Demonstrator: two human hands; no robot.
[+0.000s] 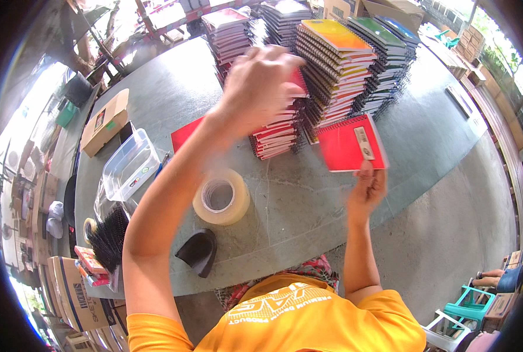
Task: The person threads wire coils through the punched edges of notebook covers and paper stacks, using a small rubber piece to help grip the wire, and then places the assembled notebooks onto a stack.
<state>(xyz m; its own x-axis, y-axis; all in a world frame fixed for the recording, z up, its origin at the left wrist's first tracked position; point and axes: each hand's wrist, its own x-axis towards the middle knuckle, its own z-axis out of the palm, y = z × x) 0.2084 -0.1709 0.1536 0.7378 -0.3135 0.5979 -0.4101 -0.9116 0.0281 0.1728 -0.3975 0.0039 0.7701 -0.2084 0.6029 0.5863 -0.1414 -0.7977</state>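
Observation:
A red spiral notebook (pixel 343 146) with a pale label is in my right hand (pixel 367 189), gripped at its near edge and tilted over the table. My left hand (pixel 258 85) is raised above a stack of red notebooks (pixel 272 138), its fingers smeared by motion; whether it holds anything does not show. Behind and to the right stand stacks of yellow-orange notebooks (pixel 335 36), green notebooks (pixel 379 34) and blue ones. Partly hidden by my left forearm lies a flat red piece (pixel 185 134), perhaps another notebook.
On the grey table (pixel 297 220) are a wide roll of clear tape (pixel 238 202) and a dark curved object (pixel 200 252). Along its left side sit a clear plastic bin (pixel 129 170), a cardboard box (pixel 106 123) and black spiral coils (pixel 112 234). Stools (pixel 470 305) stand at lower right.

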